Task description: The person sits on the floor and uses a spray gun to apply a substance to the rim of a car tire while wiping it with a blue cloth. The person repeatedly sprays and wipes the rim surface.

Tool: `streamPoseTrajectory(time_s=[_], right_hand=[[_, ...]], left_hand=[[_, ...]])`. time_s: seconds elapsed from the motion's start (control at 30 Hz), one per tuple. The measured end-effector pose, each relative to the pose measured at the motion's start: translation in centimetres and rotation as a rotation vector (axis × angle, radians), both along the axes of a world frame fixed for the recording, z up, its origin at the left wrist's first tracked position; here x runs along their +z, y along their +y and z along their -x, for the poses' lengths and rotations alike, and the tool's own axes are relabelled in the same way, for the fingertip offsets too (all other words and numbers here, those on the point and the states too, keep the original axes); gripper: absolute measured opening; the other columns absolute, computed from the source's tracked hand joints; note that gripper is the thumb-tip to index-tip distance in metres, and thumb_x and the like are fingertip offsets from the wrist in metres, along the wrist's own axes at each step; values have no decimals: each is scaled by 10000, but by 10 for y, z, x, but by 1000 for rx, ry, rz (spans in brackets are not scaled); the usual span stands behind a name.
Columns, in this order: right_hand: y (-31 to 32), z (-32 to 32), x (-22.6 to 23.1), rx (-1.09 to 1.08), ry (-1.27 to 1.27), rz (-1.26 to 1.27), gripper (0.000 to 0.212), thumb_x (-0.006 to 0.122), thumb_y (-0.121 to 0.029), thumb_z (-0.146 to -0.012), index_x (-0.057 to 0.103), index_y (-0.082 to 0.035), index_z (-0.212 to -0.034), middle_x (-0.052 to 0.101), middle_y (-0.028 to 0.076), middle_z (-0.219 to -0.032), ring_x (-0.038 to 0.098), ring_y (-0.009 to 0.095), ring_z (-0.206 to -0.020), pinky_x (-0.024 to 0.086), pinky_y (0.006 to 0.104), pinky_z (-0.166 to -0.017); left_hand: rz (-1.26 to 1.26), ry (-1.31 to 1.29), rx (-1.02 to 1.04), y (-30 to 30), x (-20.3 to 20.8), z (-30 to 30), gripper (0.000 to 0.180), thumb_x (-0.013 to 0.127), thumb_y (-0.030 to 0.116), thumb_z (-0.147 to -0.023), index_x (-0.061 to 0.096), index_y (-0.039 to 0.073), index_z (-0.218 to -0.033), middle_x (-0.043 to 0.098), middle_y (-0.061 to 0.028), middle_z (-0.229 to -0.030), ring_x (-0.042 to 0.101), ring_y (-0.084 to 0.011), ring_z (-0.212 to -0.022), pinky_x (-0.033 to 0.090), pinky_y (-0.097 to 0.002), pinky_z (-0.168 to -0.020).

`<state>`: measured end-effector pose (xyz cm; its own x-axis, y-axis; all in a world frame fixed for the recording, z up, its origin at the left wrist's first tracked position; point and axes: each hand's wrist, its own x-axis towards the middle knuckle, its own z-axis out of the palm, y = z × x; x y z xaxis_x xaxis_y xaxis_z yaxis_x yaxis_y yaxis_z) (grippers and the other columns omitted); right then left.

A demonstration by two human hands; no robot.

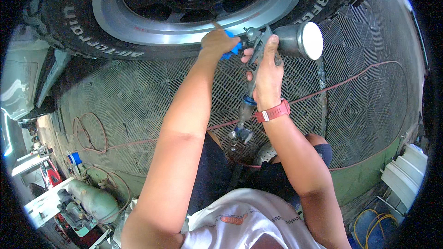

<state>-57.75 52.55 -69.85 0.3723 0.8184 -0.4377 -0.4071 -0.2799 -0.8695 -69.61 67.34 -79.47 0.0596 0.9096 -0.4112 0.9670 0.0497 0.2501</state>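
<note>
A large off-road tyre with raised white lettering fills the top of the view, around a wheel with a silver rim lip and dark spokes. My left hand is at the lower part of the rim, its index finger extended toward the silver lip. A crumpled blue cloth is tucked in its closed fingers. In my right hand I grip the handle of a spray gun, just right of the cloth. Its metal cup points right, its pale round end catching the light. Metal fittings hang below the handle.
A reddish air hose crosses the ribbed grid floor and coils at left. A green air compressor tank stands lower left. White stacked panels and a yellow cable lie at right. Part of a vehicle body shows far left.
</note>
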Motion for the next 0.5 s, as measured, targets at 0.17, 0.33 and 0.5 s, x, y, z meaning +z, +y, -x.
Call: streamPoseTrajectory(time_s=[0.17,0.33,0.5], right_hand=[[-3,-15,11,-50,16,-27,668,425,-699,-1112,707,-98,-1179,718,18,-928,659,105,-792,427,257,-516],[-5,-31,22,-81,27,-59,674,451,-709,-1100,712,-94,-1186,737,31,-956,663,101,-789,433,249,-511],[-1,-19,28,-31,51,-104,683,448,-694,-1108,697,-59,-1145,719,36,-949,642,101,-773,443,252,-514]], left_hand=[[-148,-369,-193,-1,5,-44,1008,765,490,-791,447,51,-1641,757,-241,-1293,747,-431,-1140,574,-503,-996],[-754,-400,-368,-30,40,-27,603,864,444,-814,694,124,-1296,710,-184,-1314,658,-435,-1221,519,-529,-957],[-843,-434,-335,-23,4,29,670,880,384,-846,650,125,-1419,583,-228,-1460,555,-436,-1363,422,-559,-1165]])
